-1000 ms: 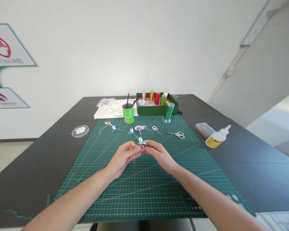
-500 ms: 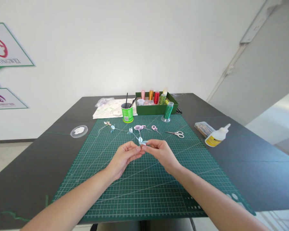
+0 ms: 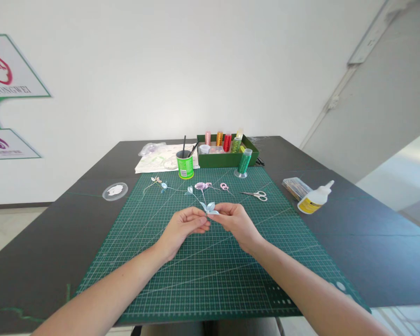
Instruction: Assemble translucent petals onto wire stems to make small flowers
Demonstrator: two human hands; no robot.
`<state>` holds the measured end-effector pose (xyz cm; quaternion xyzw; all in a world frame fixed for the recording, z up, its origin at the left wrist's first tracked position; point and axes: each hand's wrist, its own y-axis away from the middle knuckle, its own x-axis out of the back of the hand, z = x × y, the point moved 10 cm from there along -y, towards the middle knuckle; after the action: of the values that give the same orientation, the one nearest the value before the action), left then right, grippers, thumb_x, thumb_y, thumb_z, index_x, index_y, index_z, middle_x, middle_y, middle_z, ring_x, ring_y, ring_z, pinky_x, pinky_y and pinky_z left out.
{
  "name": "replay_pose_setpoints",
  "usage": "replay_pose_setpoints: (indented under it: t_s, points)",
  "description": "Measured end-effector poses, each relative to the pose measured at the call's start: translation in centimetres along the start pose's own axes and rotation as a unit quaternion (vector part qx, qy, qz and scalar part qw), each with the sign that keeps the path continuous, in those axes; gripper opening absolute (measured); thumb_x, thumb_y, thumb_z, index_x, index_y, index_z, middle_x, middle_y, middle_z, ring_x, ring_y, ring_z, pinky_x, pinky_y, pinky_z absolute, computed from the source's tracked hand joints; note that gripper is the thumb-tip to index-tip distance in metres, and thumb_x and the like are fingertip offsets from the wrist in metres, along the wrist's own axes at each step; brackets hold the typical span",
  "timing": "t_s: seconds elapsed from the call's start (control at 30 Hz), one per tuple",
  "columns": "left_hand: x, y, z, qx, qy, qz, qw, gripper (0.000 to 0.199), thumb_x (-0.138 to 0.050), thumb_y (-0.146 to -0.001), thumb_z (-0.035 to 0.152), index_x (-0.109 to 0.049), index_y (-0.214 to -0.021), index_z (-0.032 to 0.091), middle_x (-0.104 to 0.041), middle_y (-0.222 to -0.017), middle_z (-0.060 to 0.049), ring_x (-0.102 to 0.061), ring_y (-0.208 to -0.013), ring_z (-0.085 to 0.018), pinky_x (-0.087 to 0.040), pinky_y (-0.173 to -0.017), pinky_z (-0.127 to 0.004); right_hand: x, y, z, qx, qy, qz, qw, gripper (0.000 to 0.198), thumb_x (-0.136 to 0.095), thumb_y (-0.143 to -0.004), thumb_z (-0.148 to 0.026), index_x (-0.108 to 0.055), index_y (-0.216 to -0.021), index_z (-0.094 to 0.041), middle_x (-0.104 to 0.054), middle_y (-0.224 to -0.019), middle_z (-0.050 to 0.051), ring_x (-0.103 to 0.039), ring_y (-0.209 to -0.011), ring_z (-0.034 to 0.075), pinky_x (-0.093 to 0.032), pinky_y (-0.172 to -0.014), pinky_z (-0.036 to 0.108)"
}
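A light blue flower-like piece with several petals point(image 3: 210, 208) is held above the cutting mat point(image 3: 203, 275). My right hand point(image 3: 236, 225) pinches it at the right side between thumb and fingertips. My left hand point(image 3: 186, 228) is just left of its base, thumb pressed to curled fingers; whatever lies in that pinch is too small to make out. Beyond the hands lie a pale blue petal piece point(image 3: 189, 190) and another blue piece point(image 3: 164, 186). Purple petal pieces point(image 3: 200, 186) and a pink loop piece point(image 3: 224, 186) rest farther right.
Scissors point(image 3: 259, 195) lie on the mat's right part. A green can with brushes point(image 3: 185, 167), a spool of green thread point(image 3: 245, 161) and a green box of spools point(image 3: 215, 161) stand at the back. A glue bottle point(image 3: 313, 199) is at right, a white-filled dish point(image 3: 115, 191) at left.
The blue flower piece has turned, so its petals show more fully. My left fingertips have drawn slightly apart from my right ones.
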<state>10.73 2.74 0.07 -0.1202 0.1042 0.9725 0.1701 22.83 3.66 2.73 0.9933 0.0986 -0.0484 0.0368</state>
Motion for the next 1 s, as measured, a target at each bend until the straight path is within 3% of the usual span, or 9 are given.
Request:
replay_pose_setpoints:
  t_s: [0.47,0.77,1.0]
  points:
    - [-0.8,0.3,0.3,-0.004,-0.036,-0.029,0.999,0.027,-0.076,-0.080,0.038,-0.061,-0.082,0.016,-0.077,-0.081,-0.005,-0.069,-0.075,-0.015,-0.049,-0.074,-0.027,-0.2,0.1,-0.3,0.004,-0.006,-0.009,1.000,0.024,-0.081,-0.065,-0.036,-0.068,-0.062,-0.016,-0.034,-0.046,-0.008,-0.025,-0.048,0.007,-0.019,-0.047,0.026]
    - [-1.1,0.3,-0.2,0.025,-0.020,-0.038,0.999,0.029,-0.077,-0.078,0.040,-0.063,-0.085,0.015,-0.077,-0.085,-0.006,-0.070,-0.078,-0.016,-0.050,-0.076,-0.028,0.0,0.1,0.5,0.006,0.010,-0.004,1.000,0.021,-0.074,-0.071,-0.035,-0.070,-0.070,-0.015,-0.034,-0.047,-0.009,-0.021,-0.048,0.006,-0.016,-0.047,0.026]
    - [-1.1,0.2,0.0,0.004,-0.028,-0.031,0.999,0.027,-0.077,-0.079,0.039,-0.063,-0.081,0.015,-0.077,-0.082,-0.006,-0.070,-0.076,-0.015,-0.050,-0.074,-0.027,-0.2,0.1,0.4,-0.001,-0.005,0.000,1.000,0.021,-0.076,-0.067,-0.034,-0.067,-0.071,-0.015,-0.036,-0.048,-0.009,-0.022,-0.047,0.006,-0.015,-0.046,0.025]
